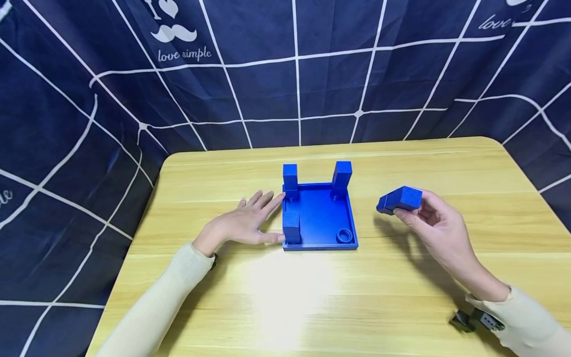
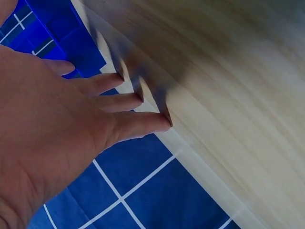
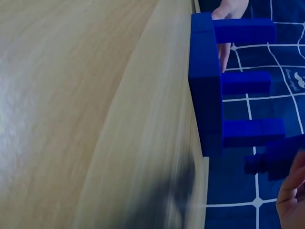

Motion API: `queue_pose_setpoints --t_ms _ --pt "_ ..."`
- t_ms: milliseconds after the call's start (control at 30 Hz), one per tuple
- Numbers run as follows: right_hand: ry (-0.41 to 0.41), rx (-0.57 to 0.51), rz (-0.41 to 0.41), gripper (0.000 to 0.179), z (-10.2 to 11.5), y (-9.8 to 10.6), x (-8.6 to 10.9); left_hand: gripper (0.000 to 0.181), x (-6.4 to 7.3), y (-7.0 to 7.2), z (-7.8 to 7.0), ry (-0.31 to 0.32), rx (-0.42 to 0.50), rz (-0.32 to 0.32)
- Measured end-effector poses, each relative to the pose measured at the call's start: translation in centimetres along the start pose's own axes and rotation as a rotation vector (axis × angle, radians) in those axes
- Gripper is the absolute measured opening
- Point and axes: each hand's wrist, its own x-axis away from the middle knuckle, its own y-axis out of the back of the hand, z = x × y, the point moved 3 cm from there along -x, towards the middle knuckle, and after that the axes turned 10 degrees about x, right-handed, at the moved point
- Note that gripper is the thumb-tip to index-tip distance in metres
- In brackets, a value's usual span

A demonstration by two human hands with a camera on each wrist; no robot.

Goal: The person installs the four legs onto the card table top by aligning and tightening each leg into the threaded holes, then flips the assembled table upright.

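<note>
A square blue tabletop [image 1: 318, 213] with a raised rim lies underside up. Blue block legs rise from three corners: back left [image 1: 290, 178], back right [image 1: 342, 174] and front left [image 1: 292, 228]. At its front right corner is a round threaded socket [image 1: 344, 236]. Beside the left edge my left hand [image 1: 243, 223] is spread, index fingertip and thumb against the side, other fingers towards the wood. To the right, above the table, my right hand [image 1: 441, 233] pinches a fourth leg [image 1: 401, 199] between thumb and fingers. Its narrower threaded end [image 3: 252, 164] points towards the tabletop in the right wrist view.
Everything stands on a light wooden table [image 1: 214, 183] with rounded back corners. A dark blue curtain [image 1: 263, 89] with white lines hangs behind it and along the sides. Black wrist devices [image 1: 475, 320] sit at the cuffs.
</note>
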Motion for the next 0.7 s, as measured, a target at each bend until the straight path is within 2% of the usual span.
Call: queue_pose_setpoints --t_ms 67,200,367,567,700 --pt "-0.002 0.036 -0.03 0.034 -0.05 -0.03 0.02 0.11 -0.02 0.0 0.0 0.001 -0.003 0.002" --pt "0.026 0.012 -0.046 0.037 -0.16 -0.04 -0.06 0.111 -0.01 0.02 -0.02 -0.001 -0.003 0.005" --pt "0.007 -0.057 0.008 0.034 -0.17 -0.09 0.07 0.111 0.05 0.02 -0.09 -0.001 0.007 0.009" --pt "-0.024 0.052 0.024 0.032 0.11 -0.35 0.39 0.114 -0.06 -0.03 0.02 0.0 0.001 0.012" --pt "0.0 0.045 0.038 0.032 0.24 -0.76 0.23 0.117 -0.15 -0.03 0.2 -0.003 -0.002 0.009"
